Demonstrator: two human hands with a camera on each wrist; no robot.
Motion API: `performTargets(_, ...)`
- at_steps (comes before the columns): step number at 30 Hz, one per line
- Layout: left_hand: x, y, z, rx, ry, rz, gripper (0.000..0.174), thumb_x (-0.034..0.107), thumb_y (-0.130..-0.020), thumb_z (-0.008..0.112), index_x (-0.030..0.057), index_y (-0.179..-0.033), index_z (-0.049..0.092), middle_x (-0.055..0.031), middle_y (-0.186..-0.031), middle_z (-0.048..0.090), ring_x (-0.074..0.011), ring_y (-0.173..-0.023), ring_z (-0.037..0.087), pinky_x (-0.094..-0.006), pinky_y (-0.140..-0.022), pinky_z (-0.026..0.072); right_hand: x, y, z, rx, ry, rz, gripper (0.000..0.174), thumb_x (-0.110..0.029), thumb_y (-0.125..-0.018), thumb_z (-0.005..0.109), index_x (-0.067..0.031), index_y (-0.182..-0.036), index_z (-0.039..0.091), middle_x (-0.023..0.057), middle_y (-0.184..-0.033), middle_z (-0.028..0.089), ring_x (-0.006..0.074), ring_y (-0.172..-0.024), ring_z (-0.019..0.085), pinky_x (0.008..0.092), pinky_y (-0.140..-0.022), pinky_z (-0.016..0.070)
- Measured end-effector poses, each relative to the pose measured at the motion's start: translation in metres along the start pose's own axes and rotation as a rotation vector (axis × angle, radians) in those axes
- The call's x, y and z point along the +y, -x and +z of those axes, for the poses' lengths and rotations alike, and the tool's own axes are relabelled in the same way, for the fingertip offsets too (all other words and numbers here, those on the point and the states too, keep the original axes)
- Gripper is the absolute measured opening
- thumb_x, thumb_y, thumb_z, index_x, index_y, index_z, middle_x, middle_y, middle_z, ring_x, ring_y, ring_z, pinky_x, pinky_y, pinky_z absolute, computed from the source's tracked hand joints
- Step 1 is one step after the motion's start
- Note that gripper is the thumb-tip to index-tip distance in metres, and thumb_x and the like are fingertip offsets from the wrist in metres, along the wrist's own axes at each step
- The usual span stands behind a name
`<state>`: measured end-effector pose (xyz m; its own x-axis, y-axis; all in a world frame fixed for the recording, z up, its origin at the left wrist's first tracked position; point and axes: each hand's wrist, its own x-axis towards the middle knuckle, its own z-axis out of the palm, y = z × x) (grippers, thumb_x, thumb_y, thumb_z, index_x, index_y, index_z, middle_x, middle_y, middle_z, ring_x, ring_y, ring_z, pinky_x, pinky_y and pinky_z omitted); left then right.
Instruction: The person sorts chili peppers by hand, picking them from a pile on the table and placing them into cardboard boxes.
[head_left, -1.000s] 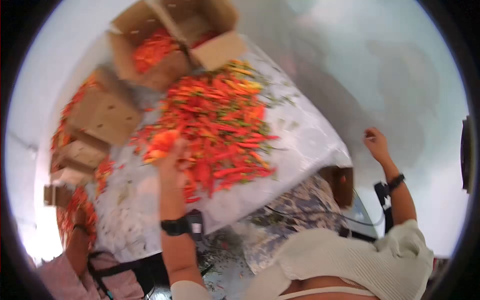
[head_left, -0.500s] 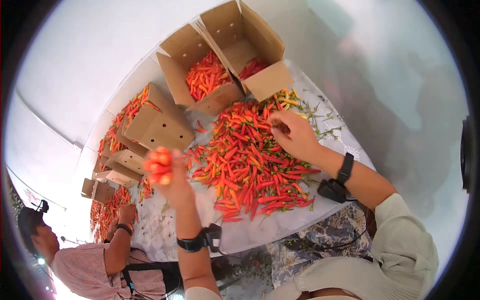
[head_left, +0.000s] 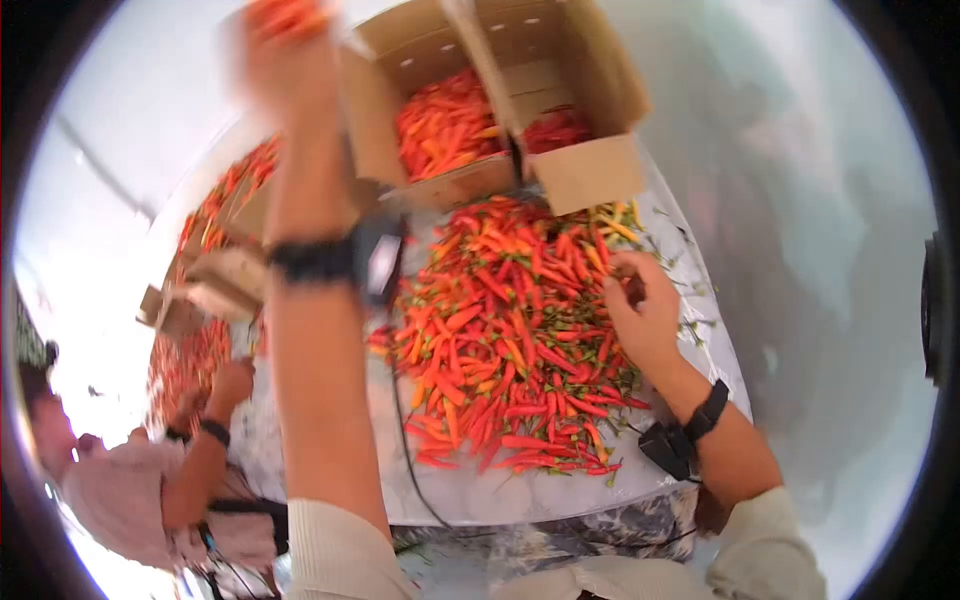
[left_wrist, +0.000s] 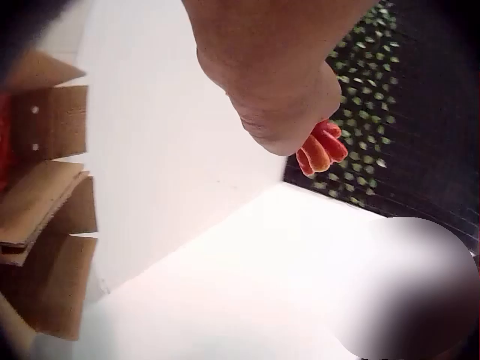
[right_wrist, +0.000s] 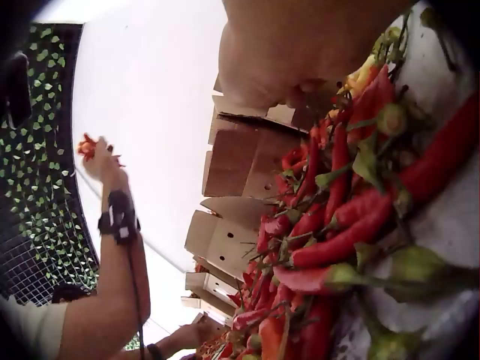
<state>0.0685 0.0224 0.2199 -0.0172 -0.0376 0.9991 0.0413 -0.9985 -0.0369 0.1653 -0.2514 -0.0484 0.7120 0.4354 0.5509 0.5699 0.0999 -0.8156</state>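
So, left hand [head_left: 290, 60] is up high, clamped round a fistful of orange chillies [head_left: 285, 15]; the open box [head_left: 460, 185] sits just right of it, lower down. Meanwhile right hand [head_left: 645, 310] is well below on the pile [head_left: 500, 340] covering the bench [head_left: 560, 490], fingers curled, can't tell if it's gripping.

The left hand [head_left: 290, 70] has swung up from beside the pile [head_left: 500, 340] — now blurred, high by the boxes [head_left: 590, 170], its bunch of chilies [head_left: 285, 14] lifted along. The right hand [head_left: 645, 312] — off the table a second ago — lies on the pile's right edge.
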Motion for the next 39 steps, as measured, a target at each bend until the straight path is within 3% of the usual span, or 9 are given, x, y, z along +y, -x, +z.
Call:
performTargets(2, -0.03, 0.025, 0.035, -0.735, -0.679, -0.233, 0.068, 0.043, -0.066, 0.074, -0.0021, -0.112, 0.053, -0.0235, -0.105, 0.061, -0.0339, -0.101, 0.059, -0.0391, -0.091, 0.0448, -0.003, -0.001, 0.002, -0.029, 0.011, -0.025, 0.021, -0.004, -0.076, 0.062, -0.0056, -0.096, 0.058, 0.0057, -0.08, 0.059, 0.0121, -0.06, 0.054, 0.0257, -0.055, 0.043)
performTargets(4, -0.04, 0.059, 0.05, -0.841, -0.502, -0.215, 0.074, 0.047, -0.063, 0.076, -0.0009, -0.115, 0.055, -0.0206, -0.111, 0.061, -0.0342, -0.107, 0.056, -0.0396, -0.095, 0.0416, 0.0, -0.002, -0.005, 0.011, 0.001, 0.022, 0.019, -0.003, -0.077, 0.06, -0.0054, -0.096, 0.058, 0.0057, -0.081, 0.059, 0.0126, -0.06, 0.054, 0.0257, -0.055, 0.0431)
performTargets(7, -0.025, 0.079, 0.027, -0.672, -0.428, -0.102, 0.046, 0.031, -0.072, 0.073, 0.0004, -0.103, 0.06, -0.014, -0.097, 0.065, -0.0207, -0.093, 0.062, -0.0294, -0.081, 0.0477, -0.006, -0.001, -0.005, -0.009, -0.003, 0.045, 0.018, -0.002, -0.076, 0.06, -0.0055, -0.094, 0.057, 0.0056, -0.079, 0.059, 0.0137, -0.059, 0.054, 0.0258, -0.055, 0.0432)
performTargets(10, 0.016, 0.091, -0.024, -0.751, 0.111, -0.63, 0.041, 0.027, -0.075, 0.073, 0.0008, -0.104, 0.061, -0.0105, -0.098, 0.065, -0.0177, -0.092, 0.062, -0.0287, -0.081, 0.0474, -0.007, 0.002, -0.003, -0.064, 0.045, -0.023, 0.013, -0.005, -0.078, 0.06, -0.005, -0.091, 0.058, 0.0067, -0.077, 0.059, 0.015, -0.058, 0.054, 0.0274, -0.055, 0.0439)
performTargets(16, 0.068, 0.165, -0.119, -0.826, 0.231, -1.034, 0.029, 0.02, -0.081, 0.069, 0.002, -0.102, 0.061, -0.0043, -0.093, 0.064, -0.0113, -0.085, 0.059, -0.0259, -0.077, 0.0464, -0.017, 0.009, -0.002, -0.222, -0.055, 0.08, 0.015, -0.015, -0.077, 0.064, -0.0056, -0.088, 0.06, 0.0083, -0.077, 0.059, 0.0197, -0.062, 0.058, 0.0287, -0.056, 0.0456)
performTargets(21, 0.096, 0.216, -0.141, -0.589, 0.517, -1.331, 0.016, 0.015, -0.087, 0.061, 0.0047, -0.1, 0.059, -0.0023, -0.085, 0.063, -0.0062, -0.068, 0.056, -0.0177, -0.056, 0.0426, -0.034, 0.025, 0.001, -0.483, 0.217, -0.187, 0.023, -0.025, -0.072, 0.071, -0.0044, -0.076, 0.061, 0.0094, -0.075, 0.054, 0.026, -0.075, 0.057, 0.0372, -0.066, 0.0458)
performTargets(27, 0.132, 0.233, -0.132, -0.664, 0.817, -1.433, 0.017, 0.017, -0.088, 0.061, 0.0033, -0.097, 0.059, -0.0044, -0.075, 0.063, -0.0059, -0.049, 0.052, -0.0169, -0.04, 0.0365, -0.038, 0.034, 0.009, -0.522, 0.408, -0.251, 0.024, -0.023, -0.07, 0.072, -0.004, -0.078, 0.061, 0.0108, -0.078, 0.053, 0.0286, -0.08, 0.055, 0.0385, -0.071, 0.0446)
performTargets(34, 0.149, 0.238, -0.131, -0.763, 0.832, -1.411, 0.024, 0.016, -0.085, 0.065, 0.0012, -0.103, 0.059, -0.003, -0.078, 0.062, -0.0052, -0.059, 0.055, -0.0166, -0.043, 0.0399, -0.046, 0.034, 0.02, -0.475, -0.214, 0.169, 0.02, -0.018, -0.082, 0.068, -0.0004, -0.085, 0.06, 0.0055, -0.075, 0.062, 0.0096, -0.067, 0.058, 0.0257, -0.062, 0.0471)
performTargets(39, 0.151, 0.243, -0.132, -0.656, 0.915, -1.368, 0.029, 0.014, -0.084, 0.067, 0.0002, -0.108, 0.059, -0.0028, -0.08, 0.061, -0.0069, -0.062, 0.053, -0.0195, -0.05, 0.043, -0.063, 0.038, 0.035, -0.558, -0.313, 0.176, 0.019, -0.018, -0.08, 0.07, -0.0006, -0.085, 0.062, 0.0025, -0.073, 0.062, 0.0072, -0.066, 0.056, 0.0237, -0.06, 0.0458)
